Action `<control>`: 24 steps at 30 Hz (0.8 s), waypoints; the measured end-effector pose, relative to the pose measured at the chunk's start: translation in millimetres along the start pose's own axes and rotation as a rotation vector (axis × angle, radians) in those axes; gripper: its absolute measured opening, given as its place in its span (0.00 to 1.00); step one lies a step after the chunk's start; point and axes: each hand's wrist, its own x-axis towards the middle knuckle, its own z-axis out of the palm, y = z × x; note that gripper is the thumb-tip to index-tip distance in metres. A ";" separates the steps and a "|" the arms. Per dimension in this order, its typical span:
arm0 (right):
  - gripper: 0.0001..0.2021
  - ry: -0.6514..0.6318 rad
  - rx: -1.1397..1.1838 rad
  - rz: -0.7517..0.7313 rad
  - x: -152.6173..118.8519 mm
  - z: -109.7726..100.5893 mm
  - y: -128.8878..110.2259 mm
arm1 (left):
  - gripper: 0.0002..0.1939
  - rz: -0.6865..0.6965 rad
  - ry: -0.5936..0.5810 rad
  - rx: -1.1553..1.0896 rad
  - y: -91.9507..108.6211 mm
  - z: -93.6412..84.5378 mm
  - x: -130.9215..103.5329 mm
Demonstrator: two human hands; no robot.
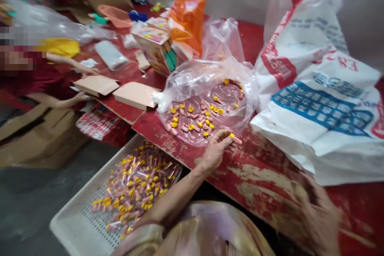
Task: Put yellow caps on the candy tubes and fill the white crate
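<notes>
Yellow-capped pieces [137,180] in white basket [73,226]

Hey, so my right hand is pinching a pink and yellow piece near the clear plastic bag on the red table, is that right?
Not quite: in the head view, your left hand is pinching the pink and yellow piece, near the clear plastic bag on the red table.

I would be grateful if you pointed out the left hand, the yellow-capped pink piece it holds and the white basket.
Left hand [215,150]: head view, middle of the hand.
Yellow-capped pink piece [237,140]: head view, pink body.
White basket [73,210]: head view, bare side wall.
</notes>
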 end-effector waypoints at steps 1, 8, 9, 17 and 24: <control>0.23 -0.064 0.069 -0.054 -5.4 11.4 -10.4 | 0.20 -0.037 -0.018 0.002 -9.2 4.7 -9.2; 0.12 -0.219 0.110 -0.404 -1.1 57.5 -49.0 | 0.18 -0.123 0.000 0.064 -43.5 17.1 -41.1; 0.12 -0.234 0.098 -0.419 0.1 58.1 -47.5 | 0.19 -0.131 0.013 0.059 -44.2 17.1 -42.0; 0.10 -0.197 0.113 -0.461 -1.0 63.2 -39.0 | 0.18 -0.086 -0.186 0.338 -52.3 24.4 -56.2; 0.14 -0.461 0.062 -0.419 15.3 45.2 -31.5 | 0.21 0.030 -0.366 0.689 -57.6 25.2 -54.0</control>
